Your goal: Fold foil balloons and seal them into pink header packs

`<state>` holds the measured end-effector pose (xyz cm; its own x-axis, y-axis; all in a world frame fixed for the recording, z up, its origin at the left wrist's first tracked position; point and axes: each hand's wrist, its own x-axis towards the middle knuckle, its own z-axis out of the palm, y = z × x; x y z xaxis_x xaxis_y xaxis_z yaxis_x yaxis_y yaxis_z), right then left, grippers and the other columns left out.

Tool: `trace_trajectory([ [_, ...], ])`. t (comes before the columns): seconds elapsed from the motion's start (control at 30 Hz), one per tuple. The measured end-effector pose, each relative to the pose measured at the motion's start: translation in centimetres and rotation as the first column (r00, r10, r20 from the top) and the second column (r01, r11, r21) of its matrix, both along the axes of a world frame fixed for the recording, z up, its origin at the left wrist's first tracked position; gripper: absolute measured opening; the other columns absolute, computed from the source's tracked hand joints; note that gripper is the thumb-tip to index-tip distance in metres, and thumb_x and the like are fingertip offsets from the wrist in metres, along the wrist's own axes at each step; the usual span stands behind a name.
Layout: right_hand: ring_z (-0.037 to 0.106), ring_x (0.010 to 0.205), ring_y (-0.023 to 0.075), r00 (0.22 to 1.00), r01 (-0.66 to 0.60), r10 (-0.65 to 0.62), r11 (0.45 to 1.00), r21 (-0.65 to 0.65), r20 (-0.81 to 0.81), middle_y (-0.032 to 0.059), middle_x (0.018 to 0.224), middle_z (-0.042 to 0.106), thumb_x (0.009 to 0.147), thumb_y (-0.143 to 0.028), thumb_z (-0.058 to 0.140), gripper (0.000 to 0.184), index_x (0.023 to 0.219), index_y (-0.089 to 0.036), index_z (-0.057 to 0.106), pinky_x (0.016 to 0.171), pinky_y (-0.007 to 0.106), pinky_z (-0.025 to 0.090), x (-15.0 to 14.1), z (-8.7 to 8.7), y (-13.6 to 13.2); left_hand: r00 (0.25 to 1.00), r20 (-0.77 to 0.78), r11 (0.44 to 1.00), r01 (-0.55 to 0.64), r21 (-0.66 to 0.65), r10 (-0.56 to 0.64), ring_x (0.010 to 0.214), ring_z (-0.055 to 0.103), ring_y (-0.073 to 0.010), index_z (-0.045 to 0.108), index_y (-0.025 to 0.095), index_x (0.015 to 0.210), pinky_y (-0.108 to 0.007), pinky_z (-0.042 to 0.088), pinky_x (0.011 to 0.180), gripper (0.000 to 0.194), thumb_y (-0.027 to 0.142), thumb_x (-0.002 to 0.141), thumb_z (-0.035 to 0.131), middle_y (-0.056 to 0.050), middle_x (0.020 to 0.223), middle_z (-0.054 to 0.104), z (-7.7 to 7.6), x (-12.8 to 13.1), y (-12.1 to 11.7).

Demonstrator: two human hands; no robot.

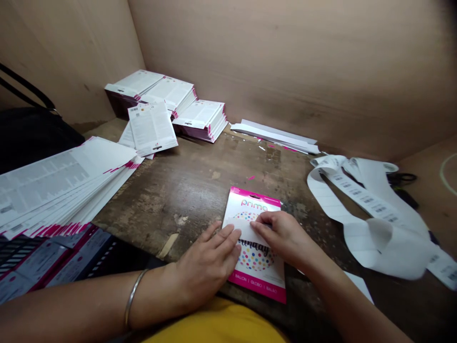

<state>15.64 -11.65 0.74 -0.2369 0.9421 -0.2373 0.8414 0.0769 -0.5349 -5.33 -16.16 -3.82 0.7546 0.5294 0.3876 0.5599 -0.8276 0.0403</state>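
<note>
A pink-and-white balloon packet [254, 207] with coloured dots lies on the worn wooden table [185, 190] right in front of me. A white label strip [250, 233] lies across its middle. My left hand [209, 264] rests on the packet's left side, fingers stretched flat and pressing the strip's left end. My right hand [282, 236] lies on the right part, fingertips pressed down on the strip. A metal bangle [134, 295] circles my left wrist.
A fanned stack of packets [60, 186] lies at the left. More packet stacks [167, 102] sit at the back. A long ribbon of barcode labels [374, 209] curls at the right, white backing strips [274, 136] behind. Plywood walls enclose the table; a black bag [32, 131] sits far left.
</note>
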Motion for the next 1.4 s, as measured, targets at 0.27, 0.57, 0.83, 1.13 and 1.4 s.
trace_trajectory([
  [0.27,0.058,0.063,0.0196,0.983,-0.007,-0.005,0.998,0.065,0.186,0.005,0.068,0.065,0.085,-0.034,0.049,0.025,0.07,-0.019,0.063,0.056,0.029,0.04,-0.4,-0.2,-0.4,0.996,-0.058,0.99,0.056,-0.131,-0.064,0.123,0.047,-0.028,0.055,0.013,0.115,-0.048,0.03,0.107,0.028,0.019,0.093,0.04,-0.016,0.127,0.055,0.1,-0.4,0.6],
  [0.57,0.047,0.122,0.0305,0.86,-0.454,0.223,0.744,0.49,0.458,0.0139,0.131,0.054,0.088,-0.014,0.046,0.037,0.123,-0.012,0.058,0.097,0.046,0.047,-1.0,-2.5,-6.0,0.99,-0.065,0.969,0.104,-0.226,-0.122,0.125,0.044,-0.0286,0.053,0.012,0.119,-0.049,0.03,0.109,0.031,0.018,0.09,0.044,-0.017,0.126,0.055,0.4,-0.4,1.2],
  [0.83,0.049,0.121,0.0308,0.873,-0.413,0.178,0.765,0.494,0.454,0.0144,0.131,0.053,0.088,-0.012,0.043,0.039,0.124,-0.007,0.056,0.096,0.047,0.049,-1.5,-3.6,-6.6,0.999,0.028,0.981,-0.033,-0.192,0.039,0.13,0.033,-0.0343,0.055,0.018,0.119,-0.048,0.043,0.098,0.033,0.016,0.086,0.051,-0.018,0.131,0.044,-0.8,-0.8,0.4],
  [1.13,0.048,0.122,0.0311,0.87,-0.399,0.152,0.777,0.486,0.469,0.0151,0.133,0.05,0.089,-0.014,0.042,0.04,0.126,-0.007,0.054,0.097,0.046,0.048,-1.8,-4.1,-7.2,0.999,-0.04,0.976,0.001,-0.219,-0.01,0.129,0.039,-0.0296,0.05,0.021,0.126,-0.056,0.026,0.107,0.035,0.022,0.092,0.043,-0.016,0.135,0.049,-0.3,-0.8,0.7],
  [1.4,0.042,0.127,0.0322,0.855,-0.422,0.149,0.757,0.499,0.496,0.018,0.138,0.043,0.088,-0.025,0.047,0.047,0.13,-0.004,0.049,0.095,0.049,0.049,-1.9,-3.9,-7.4,0.997,-0.053,0.973,0.05,-0.226,-0.063,0.123,0.046,-0.033,0.054,0.015,0.12,-0.054,0.033,0.103,0.032,0.023,0.091,0.044,-0.022,0.13,0.051,0.0,-0.5,1.1],
])
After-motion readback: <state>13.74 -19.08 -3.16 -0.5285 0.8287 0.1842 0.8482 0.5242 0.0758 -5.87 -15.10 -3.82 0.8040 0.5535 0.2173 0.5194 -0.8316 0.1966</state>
